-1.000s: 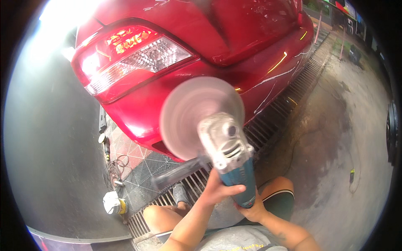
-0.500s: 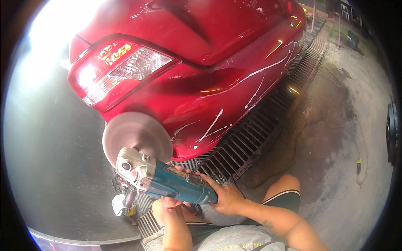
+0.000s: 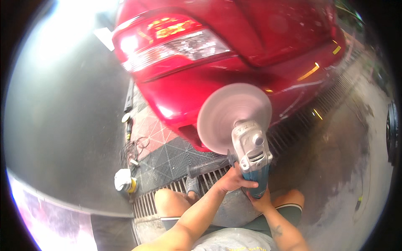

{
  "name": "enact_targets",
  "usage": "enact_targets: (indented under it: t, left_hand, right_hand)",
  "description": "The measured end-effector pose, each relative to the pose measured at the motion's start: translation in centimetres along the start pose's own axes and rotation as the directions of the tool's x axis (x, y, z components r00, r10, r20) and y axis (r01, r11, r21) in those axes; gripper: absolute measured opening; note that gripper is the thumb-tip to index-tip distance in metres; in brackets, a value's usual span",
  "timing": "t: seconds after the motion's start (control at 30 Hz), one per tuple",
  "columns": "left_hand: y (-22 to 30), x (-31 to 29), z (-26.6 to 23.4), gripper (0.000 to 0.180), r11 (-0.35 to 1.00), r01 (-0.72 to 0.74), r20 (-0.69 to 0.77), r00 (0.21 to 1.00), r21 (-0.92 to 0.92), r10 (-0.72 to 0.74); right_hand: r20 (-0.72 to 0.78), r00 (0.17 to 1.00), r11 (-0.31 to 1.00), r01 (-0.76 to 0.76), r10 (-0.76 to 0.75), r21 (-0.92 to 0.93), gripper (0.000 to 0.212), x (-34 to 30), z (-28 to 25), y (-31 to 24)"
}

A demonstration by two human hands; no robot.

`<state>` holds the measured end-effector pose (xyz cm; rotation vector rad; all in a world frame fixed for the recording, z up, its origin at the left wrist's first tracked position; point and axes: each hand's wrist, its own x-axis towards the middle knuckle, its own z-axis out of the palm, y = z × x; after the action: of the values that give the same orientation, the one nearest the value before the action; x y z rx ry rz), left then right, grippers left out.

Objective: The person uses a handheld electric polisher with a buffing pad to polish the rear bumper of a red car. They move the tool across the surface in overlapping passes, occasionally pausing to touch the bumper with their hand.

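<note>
A teal and silver polisher [image 3: 255, 151] is in both my hands, its body pointing back toward me. My left hand [image 3: 237, 180] wraps the teal body just behind the metal head, thumb across the top. Lower down, my right hand [image 3: 261, 201] grips the rear of the body, partly hidden beneath it. The large round pale pad [image 3: 224, 115], smeared as if spinning, stands in front of the red car bumper [image 3: 176, 100]; whether it touches the paint I cannot tell. A black side handle [image 3: 208, 167] sticks out leftward, with no hand on it. Above is the car's light [image 3: 176, 46].
Black and red floor tiles [image 3: 167, 154] lie left of the bumper, beside a metal drain grate [image 3: 148, 203]. A white and yellow container [image 3: 124, 182] and tangled cable [image 3: 133, 150] sit near the dark wall [image 3: 71, 125]. A cord trails over the concrete [image 3: 335, 167] at right.
The polisher has moved rightward along the bumper and turned, its body now pointing toward me. My left hand has shifted forward toward the head. The view has shifted, showing more floor at left.
</note>
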<state>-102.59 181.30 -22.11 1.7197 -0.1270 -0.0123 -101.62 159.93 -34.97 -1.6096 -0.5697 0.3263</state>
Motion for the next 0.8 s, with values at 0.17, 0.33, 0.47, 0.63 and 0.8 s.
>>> enact_targets:
  t: [0.17,0.33,0.47,0.63,0.8]
  left_hand:
    - [0.1,-5.5,-2.8,0.111,0.899,-0.112,-0.023,0.993,-0.424,0.113]
    - [1.0,-9.3,-5.6,0.12,0.729,-0.378,-0.278,0.924,-0.57,0.262]
    - [0.9,-10.4,-7.7,0.116,0.605,-0.561,-0.466,0.822,-0.565,0.327]
    - [0.8,-9.5,-8.4,0.12,0.624,-0.522,-0.422,0.85,-0.582,0.316]
    - [1.6,-6.1,-5.4,0.119,0.802,-0.274,-0.145,0.962,-0.53,0.233]
  right_hand:
    - [0.158,0.984,0.994,0.091,-0.08,-0.065,0.111,0.8,2.2,-1.2]
    - [0.316,0.942,0.963,0.185,-0.117,-0.197,0.12,2.5,5.3,-5.1]
    - [0.407,0.906,0.924,0.251,-0.12,-0.288,0.123,4.4,6.8,-10.2]
    - [0.368,0.914,0.921,0.281,-0.171,-0.269,0.122,5.4,7.1,-9.6]
    - [0.229,0.961,0.964,0.199,-0.156,-0.175,0.119,3.8,3.3,-4.0]
